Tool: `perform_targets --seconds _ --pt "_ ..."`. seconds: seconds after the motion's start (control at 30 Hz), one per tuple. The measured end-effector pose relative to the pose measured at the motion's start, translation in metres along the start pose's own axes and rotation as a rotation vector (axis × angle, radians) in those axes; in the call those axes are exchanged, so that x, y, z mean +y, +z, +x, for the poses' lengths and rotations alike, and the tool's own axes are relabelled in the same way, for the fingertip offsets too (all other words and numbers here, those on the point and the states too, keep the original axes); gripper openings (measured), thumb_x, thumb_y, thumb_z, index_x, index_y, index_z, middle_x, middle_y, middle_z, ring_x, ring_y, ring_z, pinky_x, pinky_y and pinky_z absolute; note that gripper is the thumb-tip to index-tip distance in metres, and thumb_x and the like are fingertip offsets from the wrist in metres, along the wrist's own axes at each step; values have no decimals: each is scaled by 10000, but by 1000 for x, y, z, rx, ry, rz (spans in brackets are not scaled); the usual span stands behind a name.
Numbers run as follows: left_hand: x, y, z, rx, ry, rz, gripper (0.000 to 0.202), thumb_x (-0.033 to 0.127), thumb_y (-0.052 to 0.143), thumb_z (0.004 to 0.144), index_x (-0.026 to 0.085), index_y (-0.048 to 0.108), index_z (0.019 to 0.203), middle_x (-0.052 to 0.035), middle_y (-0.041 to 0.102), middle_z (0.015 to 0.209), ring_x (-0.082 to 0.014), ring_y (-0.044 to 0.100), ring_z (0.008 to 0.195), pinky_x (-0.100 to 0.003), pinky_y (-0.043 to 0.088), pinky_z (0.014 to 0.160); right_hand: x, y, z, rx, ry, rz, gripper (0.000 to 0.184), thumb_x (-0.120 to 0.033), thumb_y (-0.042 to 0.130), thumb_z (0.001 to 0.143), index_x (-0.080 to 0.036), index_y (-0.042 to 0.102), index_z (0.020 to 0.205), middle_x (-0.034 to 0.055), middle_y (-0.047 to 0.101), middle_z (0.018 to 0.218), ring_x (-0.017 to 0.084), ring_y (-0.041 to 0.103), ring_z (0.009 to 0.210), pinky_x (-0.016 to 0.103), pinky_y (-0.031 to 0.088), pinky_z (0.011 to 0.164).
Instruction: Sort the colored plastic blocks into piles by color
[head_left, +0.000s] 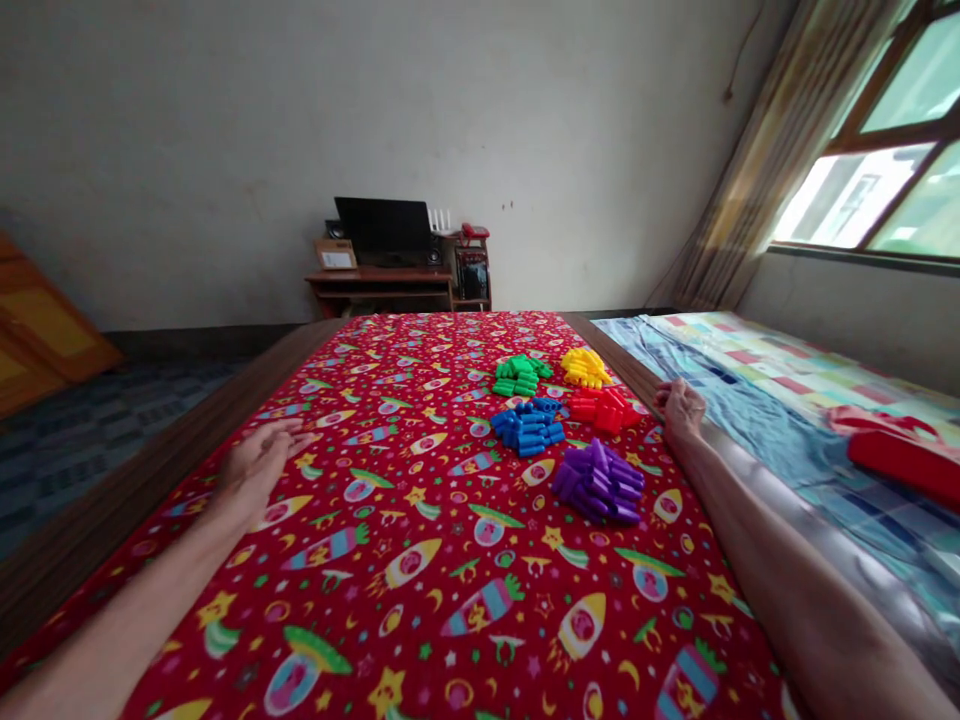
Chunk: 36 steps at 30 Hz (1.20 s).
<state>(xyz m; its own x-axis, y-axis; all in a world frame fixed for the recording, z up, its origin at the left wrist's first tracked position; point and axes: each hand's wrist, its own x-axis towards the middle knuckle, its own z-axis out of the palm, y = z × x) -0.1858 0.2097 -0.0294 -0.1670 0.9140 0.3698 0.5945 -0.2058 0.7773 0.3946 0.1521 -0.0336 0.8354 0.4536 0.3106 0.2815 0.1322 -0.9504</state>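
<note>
My left hand (262,450) rests on the left side of the red rocket-print cloth (420,500), its fingers loosely stretched to the right and nothing visible in them. At the right edge of the table, my right hand (681,406) is curled closed beside a pile of red plastic pieces (604,410), apart from it. Small tube-like pieces lie in piles by colour: purple pieces (598,484) nearest me, blue pieces (528,427) to their left and beyond, green pieces (520,375) and yellow pieces (585,367) farther back.
Beyond the table, a desk (382,274) against the wall carries a monitor (386,230), a cardboard box (335,254) and a red telephone (474,231). A bed (720,350) with a red object (904,465) is on the right, a wooden cabinet (49,330) on the left.
</note>
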Motion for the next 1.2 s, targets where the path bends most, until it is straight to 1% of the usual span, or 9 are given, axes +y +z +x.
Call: perform_targets --seconds 0.07,0.13,0.3,0.47,0.57,0.67,0.87,1.0,1.2 --pt "2 -2 -2 -37 -148 -240 204 375 472 894 179 526 876 5 675 902 -139 658 854 -315 537 885 2 0 -1 -8 -8 -6 499 -633 426 816 -192 555 621 -5 509 463 114 458 408 245 346 427" --pt "8 -3 -6 -45 -235 -358 159 341 507 885 183 527 874 29 672 954 -123 642 882 -301 515 920 4 0 -1 -17 -19 -18 497 -620 422 819 -184 565 629 -7 519 468 107 458 410 237 339 426" --pt "24 -3 -11 27 -313 -458 99 272 485 886 187 522 850 24 697 977 -139 642 896 -298 519 895 9 -2 0 -63 -47 -13 428 -526 479 831 -166 607 636 -15 534 464 91 437 405 228 328 425" --pt "25 -4 -9 54 -338 -460 91 270 518 838 181 537 828 -2 711 929 -167 648 890 -330 527 873 -1 13 21 -25 148 248 345 -448 529 841 -170 591 646 -9 585 511 96 545 465 210 410 473" --pt "23 -4 -8 54 -321 -439 157 328 537 806 172 538 821 -42 714 957 -198 648 894 -344 542 827 -6 35 38 -148 187 426 444 -562 492 858 -173 594 670 34 654 598 131 635 582 252 503 594" --pt "15 -5 -5 56 -303 -453 203 368 582 756 181 546 824 -42 721 950 -210 657 894 -347 542 830 -4 58 54 -295 227 455 590 -680 369 876 -177 616 692 80 690 660 168 674 678 295 528 667" --pt "-21 -6 8 31 -351 -508 291 353 687 580 191 619 812 -15 730 901 -227 672 831 -349 547 876 2 96 82 -426 356 460 709 -578 113 968 -200 670 746 104 741 815 171 698 902 296 508 852" --pt "-39 -7 13 56 -322 -494 222 304 688 597 215 656 798 39 726 905 -181 655 794 -309 541 901 9 111 85 -526 336 390 711 -573 102 964 -210 687 789 116 752 923 185 681 1006 319 482 944" --pt "-32 -10 13 -21 -380 -498 210 321 715 585 219 671 763 60 730 882 -165 643 807 -284 538 899 16 125 80 -714 209 189 754 -696 178 901 -188 721 1027 133 750 958 249 683 1002 403 518 915"
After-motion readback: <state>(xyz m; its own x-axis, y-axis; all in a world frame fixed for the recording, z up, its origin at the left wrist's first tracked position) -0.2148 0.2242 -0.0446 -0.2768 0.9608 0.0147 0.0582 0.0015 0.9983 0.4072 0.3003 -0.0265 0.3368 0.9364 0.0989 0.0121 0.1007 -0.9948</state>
